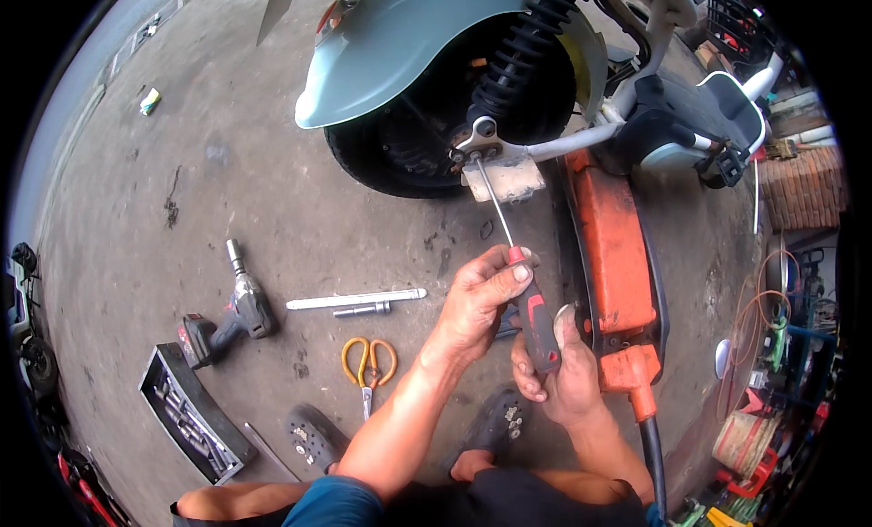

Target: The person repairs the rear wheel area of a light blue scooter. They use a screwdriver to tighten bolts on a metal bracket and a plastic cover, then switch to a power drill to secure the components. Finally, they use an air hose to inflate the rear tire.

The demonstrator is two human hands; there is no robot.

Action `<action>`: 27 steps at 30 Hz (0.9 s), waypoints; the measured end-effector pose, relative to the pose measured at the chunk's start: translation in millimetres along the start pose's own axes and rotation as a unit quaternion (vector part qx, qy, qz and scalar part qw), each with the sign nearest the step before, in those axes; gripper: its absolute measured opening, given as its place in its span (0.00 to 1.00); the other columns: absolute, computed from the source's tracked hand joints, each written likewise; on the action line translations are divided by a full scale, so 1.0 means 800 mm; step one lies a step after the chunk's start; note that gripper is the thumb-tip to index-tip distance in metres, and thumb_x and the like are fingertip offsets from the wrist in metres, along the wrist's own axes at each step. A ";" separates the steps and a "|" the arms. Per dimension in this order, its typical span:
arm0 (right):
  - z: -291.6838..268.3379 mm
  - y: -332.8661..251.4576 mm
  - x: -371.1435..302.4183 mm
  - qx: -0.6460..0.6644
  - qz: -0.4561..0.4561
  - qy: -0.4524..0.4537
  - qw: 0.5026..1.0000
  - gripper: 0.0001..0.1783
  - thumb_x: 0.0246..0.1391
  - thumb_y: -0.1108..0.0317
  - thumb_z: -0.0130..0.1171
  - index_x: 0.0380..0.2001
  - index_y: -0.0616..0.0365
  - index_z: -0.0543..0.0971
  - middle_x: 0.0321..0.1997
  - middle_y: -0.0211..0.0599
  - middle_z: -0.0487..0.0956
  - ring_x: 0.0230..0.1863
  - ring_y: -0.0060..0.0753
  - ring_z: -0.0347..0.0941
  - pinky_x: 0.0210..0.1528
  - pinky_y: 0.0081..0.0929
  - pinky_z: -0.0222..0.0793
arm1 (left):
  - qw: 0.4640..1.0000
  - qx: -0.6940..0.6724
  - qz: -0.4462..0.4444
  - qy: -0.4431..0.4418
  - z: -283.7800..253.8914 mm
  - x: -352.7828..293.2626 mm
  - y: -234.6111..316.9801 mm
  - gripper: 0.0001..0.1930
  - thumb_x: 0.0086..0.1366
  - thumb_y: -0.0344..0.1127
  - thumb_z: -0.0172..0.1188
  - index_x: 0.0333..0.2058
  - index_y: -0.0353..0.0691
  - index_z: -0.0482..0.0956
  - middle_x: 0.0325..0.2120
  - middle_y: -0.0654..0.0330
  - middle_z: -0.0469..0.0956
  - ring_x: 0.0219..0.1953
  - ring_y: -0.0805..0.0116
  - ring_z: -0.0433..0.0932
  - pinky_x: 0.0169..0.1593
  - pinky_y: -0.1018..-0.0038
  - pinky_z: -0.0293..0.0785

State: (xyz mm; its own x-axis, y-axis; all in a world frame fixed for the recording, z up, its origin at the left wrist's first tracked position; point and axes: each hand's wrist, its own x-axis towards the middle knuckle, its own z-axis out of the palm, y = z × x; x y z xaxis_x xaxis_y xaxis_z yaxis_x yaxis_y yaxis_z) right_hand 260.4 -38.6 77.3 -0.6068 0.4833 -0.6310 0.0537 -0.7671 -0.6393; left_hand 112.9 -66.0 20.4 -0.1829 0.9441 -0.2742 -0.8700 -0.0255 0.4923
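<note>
A long screwdriver [538,318] with a black and red handle runs from my hands to the wheel bracket [479,144] of a scooter. Its tip meets the bracket beside a bolt, though the exact contact is too small to make out. My left hand [477,302] pinches the front of the handle, thumb on top. Around the butt end curls my right hand [570,374], its thumb raised along the handle. Behind the bracket are the black rear wheel [391,159], a coil shock absorber [527,50] and a pale blue-grey fender [400,50]. A whitish block [509,180] sits under the bracket.
An orange floor jack [616,245] stands right of my hands. On the concrete to the left lie a cordless impact wrench [243,309], a flat metal bar [354,300], a socket [361,310], yellow-handled scissors [368,363] and a tray of sockets [227,454]. Clutter lines the right side.
</note>
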 end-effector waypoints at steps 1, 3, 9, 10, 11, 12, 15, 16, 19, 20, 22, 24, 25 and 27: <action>0.003 0.001 -0.004 -0.173 -0.117 0.045 0.977 0.37 0.57 0.37 0.54 0.50 0.63 0.67 0.22 0.32 0.72 0.17 0.19 0.64 0.18 0.19 0.59 | 0.999 0.010 0.028 0.024 0.001 -0.002 0.000 0.18 0.61 0.40 0.66 0.42 0.32 0.74 0.31 0.62 0.75 0.34 0.75 0.73 0.39 0.76 0.70; 0.009 0.013 0.001 -0.377 -0.314 0.097 0.866 0.37 0.52 0.47 0.66 0.52 0.65 0.64 0.24 0.31 0.72 0.19 0.20 0.64 0.21 0.19 0.62 | 0.994 0.077 0.034 0.075 0.007 -0.008 0.003 0.17 0.60 0.39 0.66 0.40 0.33 0.74 0.29 0.63 0.74 0.31 0.76 0.72 0.35 0.78 0.69; 0.026 0.020 -0.005 -0.109 -0.135 0.037 0.984 0.27 0.64 0.47 0.48 0.50 0.62 0.67 0.25 0.36 0.73 0.15 0.19 0.61 0.16 0.17 0.57 | 0.982 0.158 0.041 0.089 0.010 -0.012 0.006 0.17 0.61 0.43 0.66 0.38 0.35 0.74 0.26 0.65 0.73 0.27 0.80 0.68 0.29 0.81 0.63; 0.032 0.020 -0.006 0.066 -0.060 0.001 0.996 0.28 0.66 0.44 0.42 0.50 0.62 0.67 0.25 0.37 0.73 0.14 0.19 0.60 0.14 0.17 0.56 | 0.991 0.115 0.026 0.056 0.007 -0.014 0.016 0.17 0.62 0.43 0.65 0.38 0.35 0.74 0.26 0.65 0.73 0.27 0.80 0.68 0.29 0.81 0.63; 0.025 0.019 0.001 0.246 -0.001 -0.076 0.966 0.31 0.68 0.42 0.33 0.49 0.62 0.69 0.26 0.38 0.73 0.13 0.20 0.59 0.13 0.19 0.54 | 0.997 0.071 0.011 0.022 0.003 -0.015 0.027 0.17 0.62 0.44 0.65 0.39 0.35 0.74 0.26 0.65 0.73 0.27 0.79 0.68 0.30 0.81 0.63; 0.032 0.014 0.004 0.261 0.014 -0.091 0.961 0.32 0.69 0.43 0.30 0.48 0.62 0.69 0.28 0.37 0.73 0.13 0.21 0.60 0.13 0.19 0.55 | 1.000 0.027 -0.002 -0.009 -0.003 -0.017 0.038 0.17 0.63 0.44 0.64 0.40 0.35 0.74 0.27 0.65 0.74 0.26 0.79 0.68 0.30 0.81 0.63; 0.054 0.025 -0.007 -0.117 -0.124 0.049 0.984 0.36 0.62 0.36 0.44 0.51 0.63 0.68 0.30 0.38 0.74 0.17 0.21 0.65 0.16 0.18 0.58 | 0.996 0.091 0.015 0.017 -0.020 -0.028 0.047 0.15 0.63 0.43 0.64 0.37 0.37 0.76 0.24 0.67 0.74 0.25 0.80 0.68 0.28 0.80 0.62; 0.062 0.028 -0.018 -0.245 -0.226 0.064 0.941 0.38 0.58 0.35 0.51 0.51 0.64 0.68 0.31 0.38 0.75 0.20 0.23 0.69 0.20 0.19 0.63 | 0.993 0.111 0.021 0.028 -0.017 -0.034 0.047 0.14 0.63 0.43 0.64 0.36 0.37 0.77 0.23 0.68 0.74 0.24 0.81 0.67 0.28 0.80 0.62; 0.071 0.031 -0.023 -0.474 -0.366 0.147 0.787 0.37 0.53 0.45 0.65 0.51 0.67 0.68 0.34 0.38 0.75 0.30 0.30 0.73 0.34 0.25 0.70 | 0.986 0.139 0.046 0.084 0.015 -0.049 0.050 0.14 0.60 0.40 0.68 0.31 0.38 0.74 0.21 0.69 0.73 0.24 0.84 0.67 0.26 0.84 0.63; 0.068 0.028 -0.029 -0.518 -0.345 0.171 0.764 0.36 0.53 0.47 0.66 0.51 0.67 0.68 0.35 0.38 0.75 0.32 0.31 0.73 0.36 0.27 0.71 | 0.980 0.159 0.049 0.106 0.022 -0.050 0.042 0.14 0.60 0.40 0.68 0.32 0.38 0.74 0.21 0.68 0.73 0.25 0.84 0.68 0.27 0.84 0.64; 0.054 0.023 -0.031 -0.380 -0.246 0.164 0.877 0.31 0.60 0.45 0.55 0.49 0.66 0.70 0.23 0.32 0.72 0.18 0.22 0.66 0.21 0.17 0.61 | 0.973 0.215 0.064 0.060 0.019 -0.034 0.032 0.16 0.62 0.42 0.66 0.35 0.35 0.73 0.26 0.65 0.75 0.26 0.81 0.70 0.29 0.81 0.67; 0.038 0.007 -0.029 0.034 -0.085 0.064 0.994 0.31 0.66 0.42 0.42 0.47 0.64 0.72 0.16 0.30 0.66 0.11 0.21 0.58 0.13 0.17 0.52 | 0.995 0.099 0.016 -0.013 0.018 -0.024 0.028 0.17 0.63 0.41 0.65 0.39 0.34 0.74 0.28 0.64 0.75 0.26 0.79 0.70 0.29 0.81 0.66; 0.030 -0.006 -0.020 0.174 -0.021 0.014 0.984 0.32 0.68 0.42 0.33 0.45 0.62 0.72 0.13 0.28 0.61 0.09 0.22 0.55 0.10 0.18 0.51 | 0.996 0.083 0.012 -0.023 0.012 -0.012 0.025 0.17 0.63 0.41 0.64 0.40 0.34 0.74 0.28 0.63 0.75 0.25 0.79 0.69 0.29 0.81 0.65; 0.019 -0.005 -0.005 0.125 -0.014 0.011 0.992 0.33 0.68 0.42 0.32 0.47 0.64 0.71 0.14 0.28 0.63 0.09 0.21 0.57 0.10 0.17 0.52 | 0.998 0.050 0.003 -0.041 -0.002 0.012 0.010 0.17 0.63 0.40 0.64 0.43 0.33 0.74 0.29 0.63 0.76 0.25 0.78 0.69 0.28 0.82 0.64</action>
State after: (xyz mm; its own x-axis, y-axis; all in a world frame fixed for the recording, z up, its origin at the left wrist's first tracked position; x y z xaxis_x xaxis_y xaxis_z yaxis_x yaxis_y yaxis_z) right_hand 250.8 -43.7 89.2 -0.5883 0.5123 -0.6257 -0.1629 -0.8330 -0.5288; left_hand 103.3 -57.4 20.6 -0.1470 0.9679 -0.2041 -0.8181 -0.0030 0.5751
